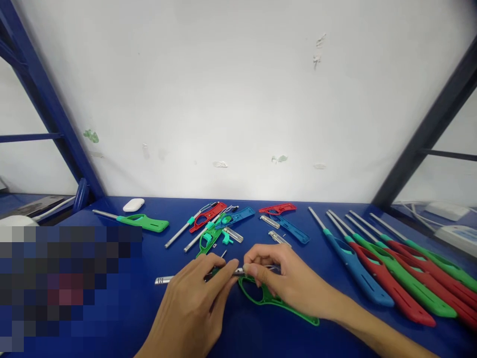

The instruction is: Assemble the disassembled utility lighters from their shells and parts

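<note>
Low in the head view, on the blue table (242,343), I see the left hand (196,293) closed over a silver lighter tube (164,280), whose slotted tip pokes out to the left. The right hand (281,278) is curled, thumb and forefinger by the tube's rear end; whether they pinch the tube or a small part there, I cannot tell. Partly beneath that hand lies a green handle shell (278,301).

Farther out sit loose pieces: clear fuel reservoirs (233,234), a turquoise trigger (226,238), a red half-shell (278,209) and a blue half-shell (296,232). To the right, a row of gas lighters (359,271) looks complete, as does a green lighter (154,224) at far left. I judge the one in hand partway built, with the loose pieces unused.

Fingers hide the joint between tube and shell, the row runs past the right edge, and pixelation covers the lower left.
</note>
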Tool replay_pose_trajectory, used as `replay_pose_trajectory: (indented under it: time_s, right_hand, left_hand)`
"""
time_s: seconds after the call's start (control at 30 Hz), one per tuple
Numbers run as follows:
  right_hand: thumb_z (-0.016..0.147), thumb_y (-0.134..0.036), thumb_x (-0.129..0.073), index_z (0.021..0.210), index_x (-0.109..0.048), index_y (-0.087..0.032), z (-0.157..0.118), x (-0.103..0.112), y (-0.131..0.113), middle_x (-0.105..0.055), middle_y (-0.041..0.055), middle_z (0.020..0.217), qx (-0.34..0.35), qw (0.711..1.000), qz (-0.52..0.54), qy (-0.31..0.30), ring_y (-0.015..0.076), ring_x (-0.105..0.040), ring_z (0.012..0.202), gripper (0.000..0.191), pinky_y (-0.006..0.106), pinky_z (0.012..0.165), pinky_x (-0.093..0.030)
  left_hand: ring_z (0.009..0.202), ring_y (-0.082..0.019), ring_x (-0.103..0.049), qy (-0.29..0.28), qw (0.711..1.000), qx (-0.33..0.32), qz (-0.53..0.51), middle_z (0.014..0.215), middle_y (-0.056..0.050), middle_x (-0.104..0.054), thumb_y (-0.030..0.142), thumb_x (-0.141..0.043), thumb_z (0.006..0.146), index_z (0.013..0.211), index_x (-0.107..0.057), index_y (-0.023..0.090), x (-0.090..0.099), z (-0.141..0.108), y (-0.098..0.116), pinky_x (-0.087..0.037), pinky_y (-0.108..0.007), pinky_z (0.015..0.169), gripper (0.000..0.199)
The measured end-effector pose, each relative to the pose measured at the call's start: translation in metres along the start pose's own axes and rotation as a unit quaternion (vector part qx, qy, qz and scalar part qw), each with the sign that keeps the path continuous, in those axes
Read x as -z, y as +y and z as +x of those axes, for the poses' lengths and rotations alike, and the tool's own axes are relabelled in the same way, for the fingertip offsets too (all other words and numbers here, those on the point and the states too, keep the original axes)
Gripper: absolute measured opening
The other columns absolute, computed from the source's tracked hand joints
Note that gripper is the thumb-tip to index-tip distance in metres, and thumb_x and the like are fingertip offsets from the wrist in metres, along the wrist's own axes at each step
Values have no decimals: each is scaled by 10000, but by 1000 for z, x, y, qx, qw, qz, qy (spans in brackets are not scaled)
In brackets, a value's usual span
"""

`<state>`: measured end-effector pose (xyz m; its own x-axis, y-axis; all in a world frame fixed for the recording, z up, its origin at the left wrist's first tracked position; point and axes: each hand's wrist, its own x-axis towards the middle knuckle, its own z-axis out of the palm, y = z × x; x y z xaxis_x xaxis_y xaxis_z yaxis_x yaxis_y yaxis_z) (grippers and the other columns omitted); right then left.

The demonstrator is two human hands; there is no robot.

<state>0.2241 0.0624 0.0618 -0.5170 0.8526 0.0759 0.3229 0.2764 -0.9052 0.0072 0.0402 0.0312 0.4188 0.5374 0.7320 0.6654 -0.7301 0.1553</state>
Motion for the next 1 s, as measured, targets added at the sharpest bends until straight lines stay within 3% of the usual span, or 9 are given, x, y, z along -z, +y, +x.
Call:
replay_pose_trajectory:
  time_s: [0.17, 0.33, 0.47, 0.7, 1.0]
  right_hand:
    - [1032, -343, -572, 902, -666, -204, 1, 0, 0, -604, -43, 717, 16, 999, -26, 16, 100, -510, 614, 212, 224, 576, -398]
    - [1064, -318, -540, 989, -699, -234, -2, 0, 2, -646, -24, 842, 134, 972, -176, 77, 115, -558, 729, 195, 247, 683, -415]
    - [1084, -329, -504, 1091, -678, -233, -7, 3, 8, -612, -11, 886, 184, 954, -230, 59, 122, -548, 746, 198, 255, 697, -420]
    - [1107, -291, -441, 1122, -641, -229, -6, 3, 14, -600, 6, 950, 189, 949, -252, 32, 134, -553, 771, 210, 266, 695, -417]
    - [1103, -245, -417, 1097, -627, -226, -7, 2, 10, -578, -4, 909, 201, 944, -259, 24, 129, -514, 740, 211, 263, 672, -393]
  left_hand:
    - [750, -189, -701, -17, 1000, 17, -5, 921, -34, -685, 147, -509, 1029, 1187, -633, 243, -1, -3, 1, -584, -307, 656, 223]
    - [826, -196, -774, -48, 997, 64, -17, 992, -12, -766, 215, -467, 1056, 1213, -577, 265, 1, -2, 4, -583, -279, 665, 198]
    - [741, -167, -770, -81, 991, 89, -51, 930, 49, -773, 215, -431, 1070, 1122, -549, 288, 4, 0, 6, -527, -257, 577, 149]
    - [753, -173, -748, -86, 993, 77, -39, 897, 46, -741, 218, -417, 1078, 1069, -558, 299, 2, 0, 2, -498, -263, 593, 163]
    - [702, -154, -711, -111, 983, 114, -92, 852, 54, -723, 258, -391, 1091, 1016, -574, 296, 0, -3, 4, -451, -259, 590, 201]
